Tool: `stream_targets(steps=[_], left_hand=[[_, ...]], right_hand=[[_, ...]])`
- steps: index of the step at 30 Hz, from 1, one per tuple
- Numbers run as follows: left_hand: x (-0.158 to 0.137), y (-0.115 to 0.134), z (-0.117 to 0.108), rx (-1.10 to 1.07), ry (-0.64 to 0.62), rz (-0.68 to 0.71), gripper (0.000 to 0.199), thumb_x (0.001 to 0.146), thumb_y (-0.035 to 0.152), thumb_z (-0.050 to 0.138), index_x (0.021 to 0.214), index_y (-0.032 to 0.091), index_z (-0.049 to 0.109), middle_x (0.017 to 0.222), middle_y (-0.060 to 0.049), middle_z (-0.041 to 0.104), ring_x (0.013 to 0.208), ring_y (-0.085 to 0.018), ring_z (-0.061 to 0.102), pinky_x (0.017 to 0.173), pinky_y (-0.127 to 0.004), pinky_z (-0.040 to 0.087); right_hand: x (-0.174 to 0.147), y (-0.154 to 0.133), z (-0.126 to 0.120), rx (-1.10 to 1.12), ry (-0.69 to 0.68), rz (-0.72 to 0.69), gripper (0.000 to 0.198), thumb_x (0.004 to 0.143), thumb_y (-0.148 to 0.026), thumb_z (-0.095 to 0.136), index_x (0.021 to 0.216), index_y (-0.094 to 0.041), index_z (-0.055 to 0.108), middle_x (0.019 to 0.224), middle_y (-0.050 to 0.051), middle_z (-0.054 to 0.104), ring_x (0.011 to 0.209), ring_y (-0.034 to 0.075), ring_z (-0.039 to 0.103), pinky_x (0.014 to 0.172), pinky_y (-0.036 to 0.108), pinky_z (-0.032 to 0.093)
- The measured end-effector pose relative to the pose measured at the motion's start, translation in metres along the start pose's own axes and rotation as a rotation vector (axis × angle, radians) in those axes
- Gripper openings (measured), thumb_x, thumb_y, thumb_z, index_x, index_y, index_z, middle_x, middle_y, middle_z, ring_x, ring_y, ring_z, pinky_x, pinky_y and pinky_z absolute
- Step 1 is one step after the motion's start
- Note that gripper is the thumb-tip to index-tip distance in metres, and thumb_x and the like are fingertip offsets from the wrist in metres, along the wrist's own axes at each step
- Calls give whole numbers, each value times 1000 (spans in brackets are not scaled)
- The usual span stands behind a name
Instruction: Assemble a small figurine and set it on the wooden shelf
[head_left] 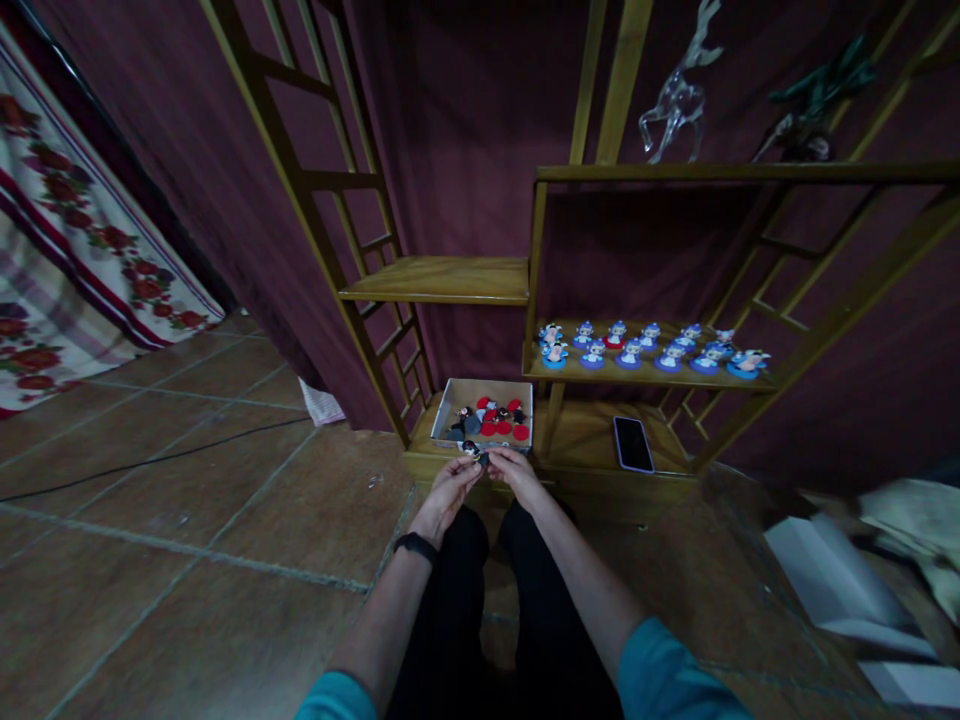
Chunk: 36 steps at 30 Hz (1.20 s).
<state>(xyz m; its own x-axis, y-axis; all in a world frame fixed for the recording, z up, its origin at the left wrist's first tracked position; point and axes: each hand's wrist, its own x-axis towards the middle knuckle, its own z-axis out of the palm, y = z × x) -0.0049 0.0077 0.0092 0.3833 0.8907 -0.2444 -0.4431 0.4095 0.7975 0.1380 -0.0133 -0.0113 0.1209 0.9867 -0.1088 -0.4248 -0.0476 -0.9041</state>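
Two hands (452, 486) hold a figurine (472, 450) by a box rim (445, 441); floor (285, 525) spreads left.

Seemingly maroon drapes (457, 130) hang behind wooden shelving (442, 278).

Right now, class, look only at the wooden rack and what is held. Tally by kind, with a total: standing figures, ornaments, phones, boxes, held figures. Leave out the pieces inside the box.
Standing figures: 12
Ornaments (clear deer, green one): 2
Phone: 1
Box: 1
Held figure: 1
Total: 17
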Motion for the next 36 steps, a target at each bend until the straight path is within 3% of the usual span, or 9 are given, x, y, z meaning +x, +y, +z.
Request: stream_targets(steps=[7, 14, 21, 36], left_hand=[[-2, 0, 1, 22, -48, 53, 32, 54, 7, 76, 81, 15, 63, 80, -1, 68, 74, -10, 63, 78, -22, 46], [0, -1, -2, 49, -140, 75, 34, 56, 7, 74, 86, 15, 62, 90, -3, 67, 83, -12, 61, 81, -25, 43], [0, 1, -1, 78, -129, 122, 40, 54, 8, 75, 92, 16, 61, 94, -5, 67, 88, -15, 61, 83, -28, 41], [-19, -2, 24, 343, 222, 362, 38, 48, 20, 78, 83, 16, 61, 70, 0, 65, 57, -10, 55, 62, -23, 44]], right_hand=[[-6, -7, 1, -17, -79, -16, 40, 59, -34, 72, 96, -23, 65, 93, 2, 65, 74, 12, 58, 65, 25, 43], [-14, -15, 2, -31, -116, -40, 41, 61, -30, 70, 100, -24, 62, 98, 3, 64, 81, 15, 58, 68, 26, 43], [-11, -14, -1, -38, -144, -31, 45, 58, -29, 71, 102, -24, 62, 105, 4, 62, 83, 16, 57, 67, 26, 43], [-17, -19, 2, 37, -87, 32, 36, 60, -34, 71, 94, -21, 66, 93, 4, 67, 73, 12, 59, 67, 26, 43]])
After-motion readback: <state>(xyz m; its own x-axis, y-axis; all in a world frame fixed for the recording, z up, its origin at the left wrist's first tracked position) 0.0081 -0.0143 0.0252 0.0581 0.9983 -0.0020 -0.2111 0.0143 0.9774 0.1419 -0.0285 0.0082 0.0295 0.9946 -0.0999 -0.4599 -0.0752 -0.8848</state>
